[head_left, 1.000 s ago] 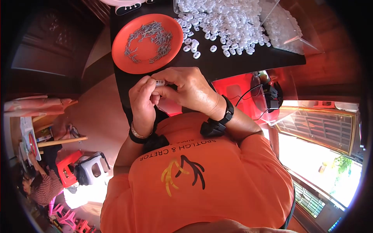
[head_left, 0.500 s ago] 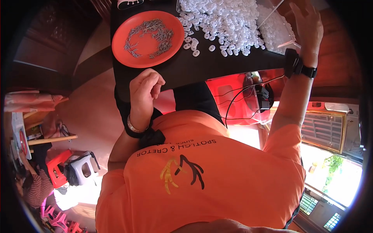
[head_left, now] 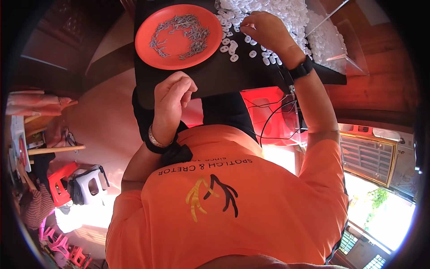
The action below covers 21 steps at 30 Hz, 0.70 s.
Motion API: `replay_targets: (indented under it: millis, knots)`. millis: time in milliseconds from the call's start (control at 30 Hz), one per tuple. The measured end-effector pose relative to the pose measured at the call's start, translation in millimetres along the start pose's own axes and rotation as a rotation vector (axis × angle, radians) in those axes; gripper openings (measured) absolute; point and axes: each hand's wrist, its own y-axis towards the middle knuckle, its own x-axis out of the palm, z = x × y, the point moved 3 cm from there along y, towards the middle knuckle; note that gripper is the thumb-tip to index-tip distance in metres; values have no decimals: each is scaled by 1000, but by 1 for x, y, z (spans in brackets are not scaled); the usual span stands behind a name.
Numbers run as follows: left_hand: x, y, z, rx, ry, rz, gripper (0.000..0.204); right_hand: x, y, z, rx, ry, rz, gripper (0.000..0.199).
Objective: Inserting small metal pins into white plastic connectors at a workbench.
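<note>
My left hand is raised at the near edge of the black table, just below an orange plate. Its fingers are curled in, and whatever they may hold is hidden. The orange plate carries a ring of small grey metal pins. Over the near left part of a heap of white oval pieces, each with two holes, hovers my right hand. Its fingers bend toward the plate, thumb close to them, and their tips show nothing I can name. Several loose white pieces lie between plate and heap.
Clear plastic panels stand at the right of the heap on the black table. Below the table edge are a red stool and black cables. More stools stand at far left.
My right hand has come from the far right, beyond the heap, leftward over its near part, and its fingers have curled. My left hand stays curled near the plate. The view has shifted slightly.
</note>
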Motion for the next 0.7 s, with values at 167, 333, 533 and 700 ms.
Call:
replay_targets:
  millis: [167, 333, 533, 700]
  knots:
    - [-1, 0, 0, -16, 27, -14, 24, 13, 14, -5, 102, -129, -129, 21]
    - [-1, -1, 1, -24, 20, -24, 24, 23, 20, 0, 96, -124, -97, 20]
    - [-1, -2, 1, -22, 18, -33, 24, 24, 33, 10, 95, 0, -236, 18]
    - [-1, -2, 0, -18, 6, -37, 23, 22, 32, 8, 89, 5, -221, 17]
